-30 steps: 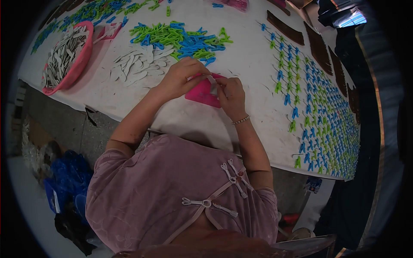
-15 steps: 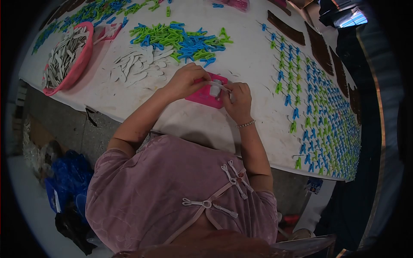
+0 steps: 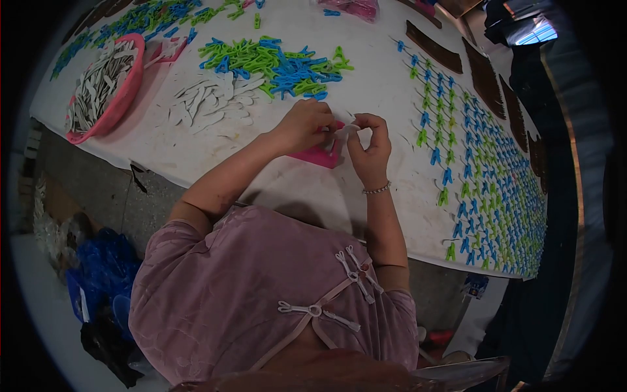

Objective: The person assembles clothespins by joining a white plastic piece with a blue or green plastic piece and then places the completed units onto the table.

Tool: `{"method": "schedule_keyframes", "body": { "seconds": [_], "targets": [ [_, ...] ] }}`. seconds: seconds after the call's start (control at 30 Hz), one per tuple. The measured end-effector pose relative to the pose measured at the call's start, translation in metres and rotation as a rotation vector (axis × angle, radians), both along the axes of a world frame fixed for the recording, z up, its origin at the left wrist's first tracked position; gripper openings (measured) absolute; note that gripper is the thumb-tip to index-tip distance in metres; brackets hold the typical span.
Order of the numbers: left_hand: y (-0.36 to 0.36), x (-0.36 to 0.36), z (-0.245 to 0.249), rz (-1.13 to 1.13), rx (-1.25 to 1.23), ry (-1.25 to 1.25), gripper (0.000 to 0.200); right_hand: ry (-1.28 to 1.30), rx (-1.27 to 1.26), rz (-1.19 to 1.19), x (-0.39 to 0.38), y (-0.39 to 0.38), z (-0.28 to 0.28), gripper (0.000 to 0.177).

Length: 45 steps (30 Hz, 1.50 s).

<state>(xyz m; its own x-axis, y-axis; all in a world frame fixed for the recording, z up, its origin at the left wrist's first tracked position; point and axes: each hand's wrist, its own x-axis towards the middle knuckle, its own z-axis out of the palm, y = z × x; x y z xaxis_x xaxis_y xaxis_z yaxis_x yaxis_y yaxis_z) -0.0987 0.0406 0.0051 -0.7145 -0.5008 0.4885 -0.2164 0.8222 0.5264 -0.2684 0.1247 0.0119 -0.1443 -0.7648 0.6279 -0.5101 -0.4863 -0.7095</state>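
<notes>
Over a pink tray (image 3: 318,157) at the table's near side, my two hands are close together. My left hand (image 3: 305,126) has its fingers bent over the tray's upper part, and what they hold, if anything, is hidden. My right hand (image 3: 370,145) pinches a small whitish strip (image 3: 350,129) between thumb and index finger, just right of the tray. Beyond my left hand lie a pile of green and blue clips (image 3: 274,64) and a spread of flat white pieces (image 3: 212,99).
At the left, a pink basin (image 3: 130,91) holds more whitish pieces. Rows of blue and green clips (image 3: 486,189) cover the table's right side, beside dark brown strips (image 3: 483,75). More clips (image 3: 140,25) lie at the far left, and a pink bag (image 3: 353,8) at the far edge.
My left hand has shifted slightly right, over the tray. My right hand has moved a little up and right, off the tray, with the whitish strip in its fingers.
</notes>
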Motion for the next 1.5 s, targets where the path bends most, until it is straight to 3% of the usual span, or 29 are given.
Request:
{"method": "schedule_keyframes", "body": {
  "seconds": [0.03,0.13,0.33,0.57,0.63,0.93,1.17,1.5],
  "targets": [
    [0.000,-0.001,-0.003,0.015,0.009,-0.010,0.010,-0.157,0.068,0.075,0.000,-0.002,-0.006,0.034],
    [0.001,-0.001,-0.007,0.029,0.087,0.054,0.011,-0.210,0.123,0.188,0.000,-0.007,-0.016,0.039],
    [0.005,0.008,-0.001,0.025,0.166,0.177,0.018,-0.195,0.328,0.153,0.011,-0.002,-0.017,0.041],
    [0.018,0.027,0.036,0.034,0.090,0.176,0.025,0.025,0.179,0.098,0.016,-0.013,-0.030,0.037],
    [0.015,0.030,0.033,0.035,0.058,0.162,0.026,0.226,0.139,0.083,0.017,-0.012,-0.022,0.036],
    [0.005,0.028,0.002,0.075,0.141,0.061,0.024,0.399,0.151,-0.040,-0.004,0.002,-0.024,0.034],
    [0.003,0.022,0.000,0.052,0.265,0.026,0.025,0.391,0.154,-0.063,-0.008,0.004,-0.023,0.033],
    [0.000,0.014,0.004,0.031,0.218,-0.002,0.025,0.404,0.118,-0.090,-0.011,0.007,-0.019,0.034]
  ]
}}
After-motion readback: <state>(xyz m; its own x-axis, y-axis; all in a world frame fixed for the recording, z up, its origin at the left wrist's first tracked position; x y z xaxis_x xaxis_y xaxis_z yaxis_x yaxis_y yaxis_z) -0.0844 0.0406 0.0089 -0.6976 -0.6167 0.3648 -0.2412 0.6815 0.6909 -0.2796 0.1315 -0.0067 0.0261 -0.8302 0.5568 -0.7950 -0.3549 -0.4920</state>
